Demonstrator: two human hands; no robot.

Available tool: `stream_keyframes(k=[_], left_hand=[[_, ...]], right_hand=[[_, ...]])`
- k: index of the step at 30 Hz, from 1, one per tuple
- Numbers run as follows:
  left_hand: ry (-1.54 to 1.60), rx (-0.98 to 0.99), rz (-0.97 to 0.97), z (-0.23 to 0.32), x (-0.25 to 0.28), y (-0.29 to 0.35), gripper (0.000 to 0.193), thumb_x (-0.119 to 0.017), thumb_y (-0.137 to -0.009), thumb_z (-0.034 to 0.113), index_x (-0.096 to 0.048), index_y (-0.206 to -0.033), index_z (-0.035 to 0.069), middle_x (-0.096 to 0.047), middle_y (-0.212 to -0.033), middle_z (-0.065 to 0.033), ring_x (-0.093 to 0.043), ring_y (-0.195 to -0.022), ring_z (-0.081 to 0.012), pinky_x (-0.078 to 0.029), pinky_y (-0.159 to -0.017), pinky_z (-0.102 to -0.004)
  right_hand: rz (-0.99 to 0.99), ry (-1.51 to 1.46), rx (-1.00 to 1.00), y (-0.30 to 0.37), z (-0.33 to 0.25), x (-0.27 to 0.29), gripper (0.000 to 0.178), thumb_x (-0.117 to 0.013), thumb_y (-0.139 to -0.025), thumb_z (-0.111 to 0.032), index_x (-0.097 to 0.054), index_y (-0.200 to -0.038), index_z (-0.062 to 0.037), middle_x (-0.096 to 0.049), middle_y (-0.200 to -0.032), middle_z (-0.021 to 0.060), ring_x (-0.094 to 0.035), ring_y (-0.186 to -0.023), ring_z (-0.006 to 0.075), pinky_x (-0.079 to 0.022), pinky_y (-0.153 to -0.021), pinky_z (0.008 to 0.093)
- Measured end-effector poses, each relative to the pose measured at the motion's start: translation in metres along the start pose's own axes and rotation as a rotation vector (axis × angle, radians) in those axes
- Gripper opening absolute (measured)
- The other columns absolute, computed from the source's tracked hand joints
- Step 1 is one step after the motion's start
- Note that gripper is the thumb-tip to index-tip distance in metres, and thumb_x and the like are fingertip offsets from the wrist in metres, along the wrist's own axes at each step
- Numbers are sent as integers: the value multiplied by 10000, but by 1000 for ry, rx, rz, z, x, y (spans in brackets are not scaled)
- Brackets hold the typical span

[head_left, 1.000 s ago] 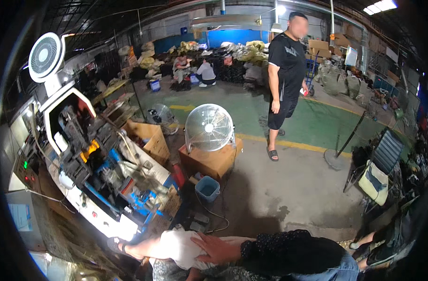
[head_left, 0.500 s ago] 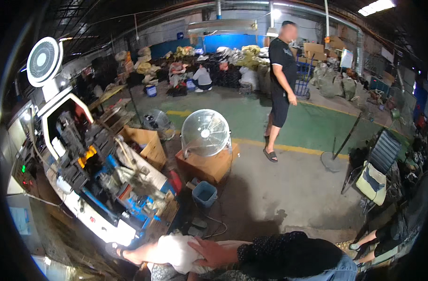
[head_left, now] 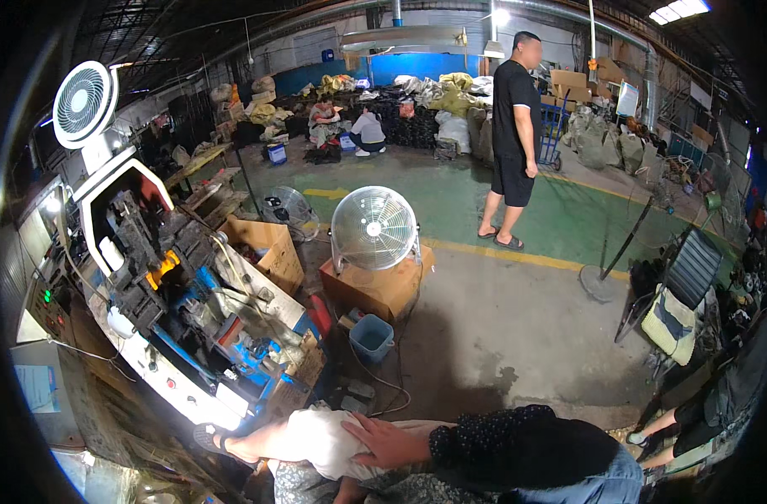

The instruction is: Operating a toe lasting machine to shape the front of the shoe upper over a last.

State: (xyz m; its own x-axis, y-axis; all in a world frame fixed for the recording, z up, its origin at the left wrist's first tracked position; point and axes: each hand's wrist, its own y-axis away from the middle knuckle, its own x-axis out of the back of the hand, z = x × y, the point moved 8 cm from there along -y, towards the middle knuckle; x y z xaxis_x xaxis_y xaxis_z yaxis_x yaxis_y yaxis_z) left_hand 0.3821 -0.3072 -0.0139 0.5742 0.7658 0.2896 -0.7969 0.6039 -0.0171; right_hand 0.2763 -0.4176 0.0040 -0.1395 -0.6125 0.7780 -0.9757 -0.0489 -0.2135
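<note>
Spread fingers of my right hand [head_left: 392, 441] lie flat on bunched white cloth [head_left: 320, 441]; its sleeve is black with pale dots. From that cloth a bare limb, seemingly my left arm, stretches left beneath the machine's bright edge. It ends in a dark grey covering [head_left: 209, 436] with a dark band, so its fingers do not show. Grey patterned fabric [head_left: 304, 485] lies underneath, with a bit of skin at the lower edge. Black clothing and blue denim [head_left: 598, 485] fill the lower right. I see no tool or part in either hand.
A machine [head_left: 190, 328] with blue and orange parts and a white fan [head_left: 84, 104] stands left. A floor fan [head_left: 373, 228] sits on a carton, near a blue-grey bucket [head_left: 372, 338]. One person [head_left: 514, 134] stands ahead; two others crouch by piled sacks. A chair [head_left: 669, 328] is at right.
The standing person has stepped farther back and turned toward the right. My view has shifted slightly. The right hand stays on the white cloth.
</note>
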Motion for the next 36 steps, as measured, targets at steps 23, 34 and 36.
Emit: stream_keyframes(k=[23,34,36], left_hand=[[46,149,-233,-63,-44,60,541,-735,-766,153,-606,-1277,31,-634,-1283,-144,-575,-1201,-282,-436,-1036,-392],[-32,19,-600,-45,-90,1,562,-754,-747,144,-607,-1278,35,-635,-1284,-144,-576,-1203,-286,-435,-1038,-394],[-47,16,-621,-46,-87,0,566,-757,-744,142,-607,-1278,36,-635,-1284,-144,-576,-1203,-286,-435,-1038,-395]], right_hand=[[-54,21,-24,-4,-4,-1,831,-605,-927,-455,-233,-1514,0,-295,-1469,392,-432,-1274,532,-361,-1082,522],[0,-24,16,1,-1,-4,831,-553,-964,-473,-154,-1550,-41,-286,-1457,420,-443,-1241,553,-354,-1077,532],[5,-10,12,3,3,-5,828,-551,-965,-473,-154,-1550,-43,-285,-1458,419,-443,-1243,552,-354,-1078,534]])
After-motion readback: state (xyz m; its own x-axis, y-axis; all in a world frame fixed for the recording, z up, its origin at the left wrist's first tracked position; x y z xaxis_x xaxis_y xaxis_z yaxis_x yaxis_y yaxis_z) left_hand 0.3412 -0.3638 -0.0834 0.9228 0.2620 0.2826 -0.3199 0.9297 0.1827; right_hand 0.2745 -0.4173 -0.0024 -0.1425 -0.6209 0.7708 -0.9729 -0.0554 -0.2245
